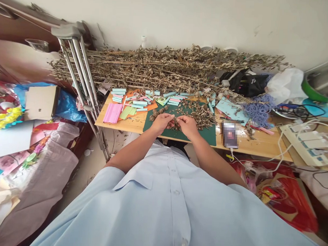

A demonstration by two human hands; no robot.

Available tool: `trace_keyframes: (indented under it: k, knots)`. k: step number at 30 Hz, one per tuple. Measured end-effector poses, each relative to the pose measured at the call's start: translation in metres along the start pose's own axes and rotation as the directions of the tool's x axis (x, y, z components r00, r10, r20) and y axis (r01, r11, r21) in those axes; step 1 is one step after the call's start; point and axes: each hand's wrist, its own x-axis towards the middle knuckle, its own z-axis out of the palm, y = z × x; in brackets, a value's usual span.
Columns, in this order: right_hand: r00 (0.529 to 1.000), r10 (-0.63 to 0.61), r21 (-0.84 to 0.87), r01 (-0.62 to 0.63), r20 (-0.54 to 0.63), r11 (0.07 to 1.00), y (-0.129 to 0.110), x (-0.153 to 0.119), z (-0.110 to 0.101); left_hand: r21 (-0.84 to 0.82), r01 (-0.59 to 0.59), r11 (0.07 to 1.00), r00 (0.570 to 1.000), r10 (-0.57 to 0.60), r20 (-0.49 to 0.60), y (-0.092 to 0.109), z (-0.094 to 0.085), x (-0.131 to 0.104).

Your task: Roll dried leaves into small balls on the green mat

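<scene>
The thumb and fingers of the left hand [163,123] and right hand [187,126] were drawn together, tip near tip; anything between them was too small to make out, so whether either grip was clenched on a scrap could not be told. The hands covered part of the green mat [208,137] and some dried leaves [203,115], whose heap spread just beyond and to the right of the grip. Brown clumps [155,115] lay just left of it, their lower edge partly masked by the left hand. Farther right, the phone [230,135] had a blurred-out screen, and the green basin [312,90] was cut off by the picture's edge.

Beyond the grip, paper rolls [140,103] edged the mat, and long dried stalks [155,67] stretched across the back, hiding whatever lay beneath. A pink sheet [112,113] sat well to the left. Past it, metal crutches [80,66] stood in front of the stalks' left end. Purple cord [260,110] lay right of the grip, past the phone, near a black bag [253,85].
</scene>
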Motion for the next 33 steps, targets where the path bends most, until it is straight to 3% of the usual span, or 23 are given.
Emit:
trace_keyframes:
  k: [5,10,15,22,26,33]
  knots:
    - [0.996,-0.074,-0.133,0.080,0.046,0.988,0.005,0.000,0.001,0.076,-0.050,0.996,0.998,0.053,-0.038,-0.003,0.004,0.003]
    - [0.993,-0.111,-0.210,0.103,-0.028,0.972,0.015,0.005,-0.006,-0.001,-0.013,1.000,0.998,0.013,-0.066,-0.006,0.002,0.007]
    - [0.990,-0.132,-0.168,0.124,-0.040,0.978,0.016,0.004,-0.006,-0.088,0.021,0.996,0.999,-0.024,-0.027,-0.004,0.003,0.006]
    - [0.982,-0.164,-0.015,0.163,-0.093,0.986,0.011,-0.004,0.005,-0.101,0.023,0.995,1.000,-0.022,0.006,-0.002,0.006,0.005]
    - [0.977,-0.184,-0.024,0.183,-0.104,0.983,0.008,-0.006,0.007,-0.081,0.020,0.996,1.000,-0.018,0.025,-0.005,0.007,0.006]
    - [0.984,-0.130,0.007,0.131,-0.120,0.991,0.015,-0.001,0.004,-0.007,-0.033,0.999,0.995,0.032,-0.095,-0.005,0.000,0.011]
